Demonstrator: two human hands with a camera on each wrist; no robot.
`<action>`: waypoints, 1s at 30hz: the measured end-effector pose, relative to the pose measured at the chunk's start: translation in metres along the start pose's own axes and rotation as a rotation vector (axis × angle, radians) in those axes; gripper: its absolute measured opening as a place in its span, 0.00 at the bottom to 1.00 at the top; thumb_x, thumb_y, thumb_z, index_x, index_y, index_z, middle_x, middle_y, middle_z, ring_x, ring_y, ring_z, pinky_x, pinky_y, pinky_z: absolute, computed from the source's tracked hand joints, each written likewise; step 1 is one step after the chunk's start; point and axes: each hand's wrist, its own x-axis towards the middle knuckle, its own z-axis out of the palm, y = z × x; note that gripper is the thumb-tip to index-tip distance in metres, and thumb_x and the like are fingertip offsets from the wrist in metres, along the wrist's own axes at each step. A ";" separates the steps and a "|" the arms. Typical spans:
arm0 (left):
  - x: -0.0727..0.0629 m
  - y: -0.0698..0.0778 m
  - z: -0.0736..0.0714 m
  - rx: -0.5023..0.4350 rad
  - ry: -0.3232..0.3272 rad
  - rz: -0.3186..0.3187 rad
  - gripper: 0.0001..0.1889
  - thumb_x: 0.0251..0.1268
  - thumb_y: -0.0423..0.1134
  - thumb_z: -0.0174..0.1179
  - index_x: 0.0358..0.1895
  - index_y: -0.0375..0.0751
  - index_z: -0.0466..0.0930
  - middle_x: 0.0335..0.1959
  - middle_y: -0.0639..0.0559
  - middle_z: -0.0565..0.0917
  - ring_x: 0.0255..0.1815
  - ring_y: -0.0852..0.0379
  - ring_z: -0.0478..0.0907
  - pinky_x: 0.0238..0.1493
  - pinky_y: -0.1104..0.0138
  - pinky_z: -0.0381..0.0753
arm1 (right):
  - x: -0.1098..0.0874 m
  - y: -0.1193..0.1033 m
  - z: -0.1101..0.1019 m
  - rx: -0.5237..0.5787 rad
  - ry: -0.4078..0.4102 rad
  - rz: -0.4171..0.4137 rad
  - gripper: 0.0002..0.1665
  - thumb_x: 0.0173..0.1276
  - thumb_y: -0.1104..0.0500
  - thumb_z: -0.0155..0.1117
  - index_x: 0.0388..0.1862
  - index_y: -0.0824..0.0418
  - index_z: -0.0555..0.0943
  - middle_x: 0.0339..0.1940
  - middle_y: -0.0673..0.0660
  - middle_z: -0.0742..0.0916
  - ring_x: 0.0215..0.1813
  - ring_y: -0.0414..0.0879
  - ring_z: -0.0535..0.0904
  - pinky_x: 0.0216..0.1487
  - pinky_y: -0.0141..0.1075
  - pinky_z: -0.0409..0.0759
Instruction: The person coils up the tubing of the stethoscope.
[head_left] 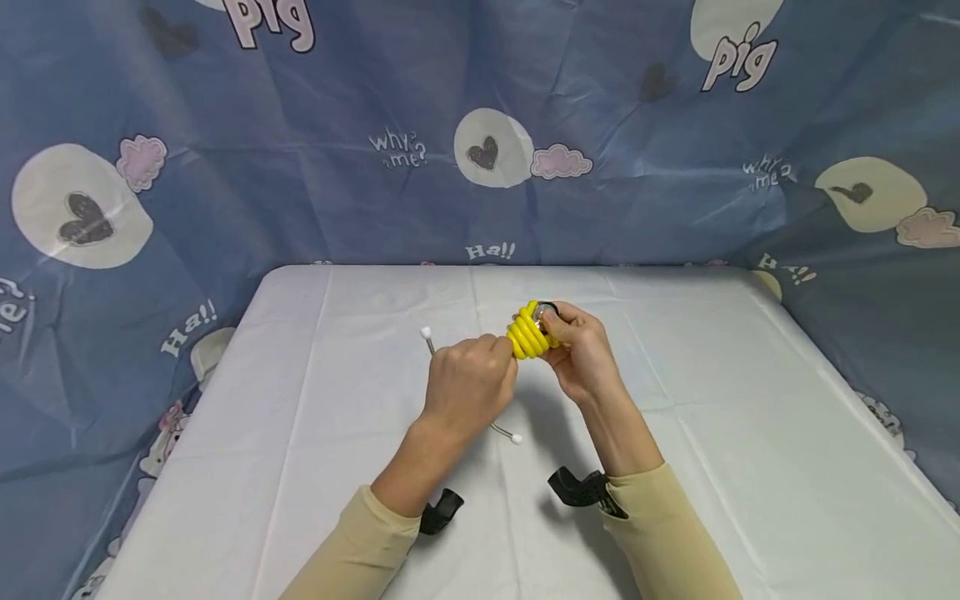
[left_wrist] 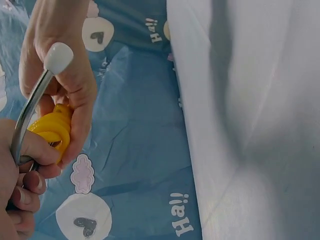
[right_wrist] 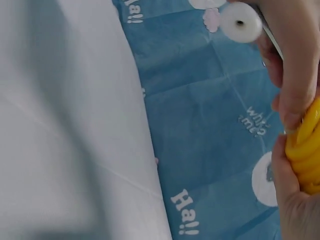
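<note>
A stethoscope with yellow tubing (head_left: 527,337) is held up between both hands over the white table. Its tubing is wound in a tight, stacked coil. My left hand (head_left: 471,379) is curled round the metal ear tubes, whose white ear tips (head_left: 425,332) stick out on either side of the fist. On the other side, my right hand (head_left: 588,350) grips the coil, its thumb on the round metal chest piece (head_left: 543,314). In the left wrist view, fingers of both hands meet at the yellow coil (left_wrist: 52,125). One ear tip (right_wrist: 241,22) shows large in the right wrist view.
A white cloth covers the table (head_left: 360,400). Behind it hangs a blue printed curtain (head_left: 637,125), which also runs down along the table's sides. Black wrist mounts (head_left: 577,486) stick out from the beige sleeves (head_left: 671,525).
</note>
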 end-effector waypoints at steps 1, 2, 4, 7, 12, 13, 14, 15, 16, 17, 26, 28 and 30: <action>0.000 0.000 0.000 -0.006 0.000 -0.005 0.16 0.49 0.28 0.62 0.13 0.47 0.66 0.11 0.56 0.67 0.11 0.63 0.55 0.11 0.69 0.54 | 0.000 0.001 0.001 -0.004 0.024 -0.007 0.12 0.79 0.62 0.49 0.39 0.72 0.73 0.36 0.58 0.84 0.40 0.48 0.83 0.38 0.34 0.80; 0.000 0.000 0.001 -0.011 -0.001 -0.009 0.16 0.49 0.28 0.62 0.13 0.47 0.66 0.11 0.56 0.67 0.11 0.63 0.55 0.11 0.68 0.55 | 0.000 0.001 0.003 -0.006 0.046 -0.013 0.12 0.78 0.62 0.49 0.38 0.71 0.73 0.35 0.58 0.84 0.39 0.48 0.83 0.36 0.34 0.80; -0.001 0.001 0.001 -0.019 -0.004 -0.014 0.16 0.49 0.28 0.61 0.13 0.46 0.66 0.11 0.56 0.67 0.11 0.63 0.56 0.11 0.68 0.55 | -0.001 0.002 0.005 -0.004 0.081 -0.020 0.12 0.78 0.63 0.50 0.35 0.68 0.75 0.33 0.58 0.84 0.36 0.48 0.82 0.34 0.34 0.79; -0.003 0.001 0.003 -0.022 -0.011 -0.010 0.16 0.50 0.28 0.61 0.14 0.46 0.67 0.11 0.56 0.67 0.11 0.63 0.56 0.11 0.69 0.54 | -0.001 0.004 0.005 -0.006 0.114 -0.027 0.11 0.77 0.63 0.51 0.34 0.66 0.77 0.32 0.57 0.85 0.30 0.46 0.79 0.29 0.33 0.76; -0.002 0.001 0.002 -0.043 -0.005 -0.023 0.16 0.51 0.28 0.62 0.13 0.46 0.67 0.11 0.56 0.67 0.11 0.63 0.55 0.12 0.69 0.54 | -0.001 0.004 0.004 -0.100 0.073 -0.108 0.09 0.76 0.64 0.53 0.39 0.67 0.78 0.30 0.56 0.84 0.25 0.44 0.72 0.27 0.33 0.73; -0.001 0.000 0.002 -0.052 -0.003 -0.029 0.16 0.51 0.28 0.62 0.13 0.46 0.67 0.11 0.56 0.67 0.11 0.63 0.54 0.12 0.69 0.54 | -0.001 0.004 0.004 -0.123 0.067 -0.132 0.08 0.75 0.64 0.54 0.39 0.68 0.78 0.29 0.56 0.83 0.25 0.44 0.71 0.26 0.33 0.72; -0.001 0.000 0.002 -0.060 -0.002 -0.035 0.16 0.51 0.29 0.62 0.13 0.46 0.67 0.11 0.56 0.67 0.11 0.63 0.54 0.12 0.69 0.54 | -0.001 0.004 0.004 -0.144 0.061 -0.154 0.07 0.75 0.64 0.55 0.40 0.69 0.77 0.29 0.55 0.82 0.25 0.43 0.71 0.26 0.33 0.72; 0.000 -0.001 0.002 -0.066 -0.002 -0.040 0.16 0.51 0.29 0.62 0.14 0.46 0.67 0.11 0.56 0.67 0.12 0.63 0.54 0.13 0.69 0.53 | -0.001 0.004 0.004 -0.163 0.056 -0.171 0.06 0.74 0.64 0.56 0.41 0.69 0.77 0.28 0.55 0.82 0.24 0.43 0.70 0.27 0.33 0.72; 0.000 -0.001 0.002 -0.070 -0.003 -0.043 0.16 0.51 0.29 0.63 0.14 0.46 0.68 0.11 0.57 0.67 0.12 0.63 0.54 0.13 0.69 0.53 | 0.000 0.004 0.005 -0.180 0.052 -0.183 0.06 0.74 0.65 0.57 0.42 0.69 0.76 0.28 0.54 0.81 0.24 0.43 0.70 0.27 0.32 0.73; 0.000 -0.002 0.002 -0.075 -0.006 -0.047 0.16 0.52 0.29 0.63 0.14 0.47 0.68 0.11 0.57 0.67 0.12 0.63 0.54 0.13 0.70 0.53 | 0.000 0.004 0.005 -0.189 0.053 -0.192 0.06 0.73 0.65 0.58 0.42 0.69 0.75 0.28 0.54 0.82 0.25 0.43 0.70 0.27 0.33 0.74; 0.000 -0.005 0.004 -0.100 -0.030 -0.038 0.17 0.54 0.30 0.63 0.13 0.47 0.68 0.11 0.57 0.68 0.12 0.64 0.54 0.13 0.71 0.54 | 0.000 0.000 0.002 -0.203 0.047 -0.156 0.06 0.71 0.68 0.59 0.40 0.65 0.71 0.27 0.52 0.85 0.26 0.42 0.75 0.28 0.32 0.78; 0.000 -0.005 0.005 -0.105 -0.030 -0.031 0.18 0.53 0.29 0.62 0.13 0.47 0.67 0.11 0.57 0.67 0.13 0.64 0.53 0.13 0.71 0.53 | 0.000 -0.003 0.001 -0.200 0.045 -0.144 0.05 0.71 0.68 0.59 0.39 0.64 0.71 0.27 0.51 0.86 0.26 0.42 0.76 0.29 0.33 0.78; 0.000 -0.006 0.005 -0.109 -0.031 -0.026 0.18 0.53 0.29 0.62 0.13 0.48 0.67 0.11 0.57 0.67 0.13 0.64 0.53 0.13 0.71 0.54 | 0.000 -0.005 0.000 -0.198 0.047 -0.140 0.06 0.71 0.68 0.59 0.38 0.62 0.71 0.27 0.51 0.87 0.27 0.42 0.77 0.29 0.33 0.79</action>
